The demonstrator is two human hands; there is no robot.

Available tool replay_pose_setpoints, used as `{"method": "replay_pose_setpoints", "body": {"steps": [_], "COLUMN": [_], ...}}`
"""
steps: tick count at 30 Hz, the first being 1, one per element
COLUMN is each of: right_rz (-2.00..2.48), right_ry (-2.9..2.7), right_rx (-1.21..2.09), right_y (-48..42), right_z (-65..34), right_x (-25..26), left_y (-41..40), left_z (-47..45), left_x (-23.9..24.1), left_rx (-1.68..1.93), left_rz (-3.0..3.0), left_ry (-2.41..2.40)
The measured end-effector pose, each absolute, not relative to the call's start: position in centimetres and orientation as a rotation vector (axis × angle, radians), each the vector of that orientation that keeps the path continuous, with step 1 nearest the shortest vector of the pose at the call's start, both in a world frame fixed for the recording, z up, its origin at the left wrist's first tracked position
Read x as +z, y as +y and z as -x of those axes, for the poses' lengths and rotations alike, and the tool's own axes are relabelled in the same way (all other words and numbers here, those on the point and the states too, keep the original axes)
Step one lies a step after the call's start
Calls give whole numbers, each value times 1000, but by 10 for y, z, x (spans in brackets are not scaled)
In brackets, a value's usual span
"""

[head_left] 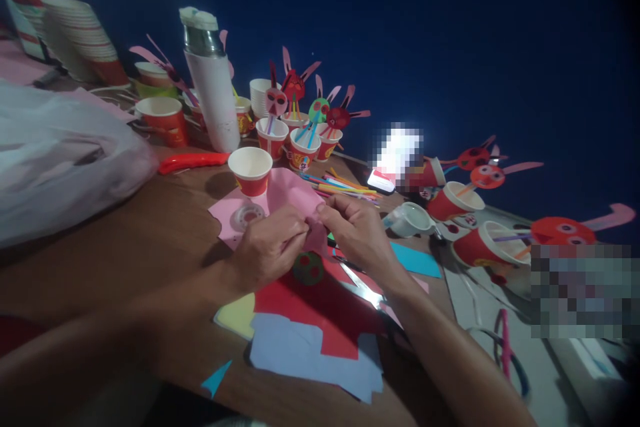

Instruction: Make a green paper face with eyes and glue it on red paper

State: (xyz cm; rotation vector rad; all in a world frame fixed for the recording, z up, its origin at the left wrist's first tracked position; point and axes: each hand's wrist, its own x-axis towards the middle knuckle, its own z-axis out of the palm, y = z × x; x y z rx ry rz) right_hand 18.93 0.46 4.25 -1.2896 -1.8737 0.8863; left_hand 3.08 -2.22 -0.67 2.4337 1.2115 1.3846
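Note:
My left hand is closed, its fingertips pinched at the edge of pink paper. Facing it, my right hand pinches the same pink paper between thumb and finger; any smaller piece there is hidden. Left of the hands, a clear tape roll lies on the pink paper, with a red and white paper cup standing behind it. Below the hands are a green paper disc with red spots, red paper and scissors, partly covered by my right forearm.
Paper cups with rabbit-like paper faces stand at the back and right. A white bottle, a plastic bag, a red-handled tool, colored sticks and a glowing blurred screen surround the work. Pale blue paper lies in front.

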Motion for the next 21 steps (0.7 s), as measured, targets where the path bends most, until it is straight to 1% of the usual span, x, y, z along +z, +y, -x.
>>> {"method": "replay_pose_setpoints", "body": {"steps": [5,13,21], "right_rz": [1271,1257,1270], "right_ry": [-1843,-1814,-1736], "right_rx": [913,942,1005], "right_y": [7,11,10], "right_z": [-190,-191,-190], "right_x": [40,38,37], "left_y": [-24,-24,-23], "left_z": [-31,-32,-34], "left_x": [-7,-7,-8], "left_rx": [1394,1218,1388], "left_rz": [-2546,-2601,-2613], "left_ry": [1257,1363,1249]}}
